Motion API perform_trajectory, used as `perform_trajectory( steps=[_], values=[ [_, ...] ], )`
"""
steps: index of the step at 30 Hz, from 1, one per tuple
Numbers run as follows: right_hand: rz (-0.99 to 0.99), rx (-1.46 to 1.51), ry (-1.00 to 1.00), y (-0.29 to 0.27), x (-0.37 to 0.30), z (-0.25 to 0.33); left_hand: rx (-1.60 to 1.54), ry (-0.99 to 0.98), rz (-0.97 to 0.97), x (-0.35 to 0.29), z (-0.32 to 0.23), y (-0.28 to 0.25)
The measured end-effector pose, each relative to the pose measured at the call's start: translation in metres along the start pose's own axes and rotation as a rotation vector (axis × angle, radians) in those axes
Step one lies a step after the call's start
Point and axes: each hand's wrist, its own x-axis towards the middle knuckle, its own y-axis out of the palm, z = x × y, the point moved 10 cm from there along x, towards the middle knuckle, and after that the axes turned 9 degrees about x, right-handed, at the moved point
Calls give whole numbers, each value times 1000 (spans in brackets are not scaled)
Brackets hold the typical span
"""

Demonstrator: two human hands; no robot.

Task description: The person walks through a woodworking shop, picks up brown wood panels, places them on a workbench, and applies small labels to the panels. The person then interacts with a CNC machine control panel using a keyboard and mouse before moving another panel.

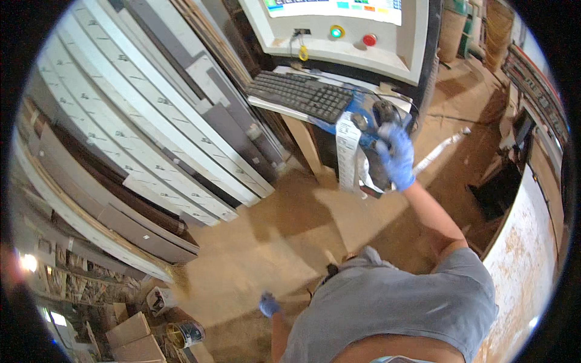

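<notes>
My right hand (396, 156), in a blue glove, reaches over the right end of a small shelf below a control console. A dark, mouse-like object (386, 112) lies just beyond its fingers. The fingers are blurred, and whether they grip anything is unclear. Left of them, a white strip of printed labels (347, 151) hangs over the shelf's front edge, beside blue plastic (362, 100). A dusty black keyboard (302, 94) fills the shelf's left part. My left hand (267, 304), also blue-gloved, hangs low by my side, away from everything; its fingers are too small to read.
The console (339, 45) carries a lit screen, a green-lit button (337, 31) and a red button (370, 40). Long white and grey boards (151, 115) lean at the left. A bucket (185, 333) stands at the lower left. A pale, stained panel (525, 227) is at the right.
</notes>
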Motion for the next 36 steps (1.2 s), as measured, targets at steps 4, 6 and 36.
perform_trajectory(
  steps=[4,6,36],
  values=[
    [-44,-348,53,-37,24,-35,703,94,257,-29,-48,139],
    [-30,-455,103,-28,36,-45,646,198,364,-10,-32,178],
    [21,-818,339,32,41,-63,1168,582,1402,210,-57,375]
  ],
)
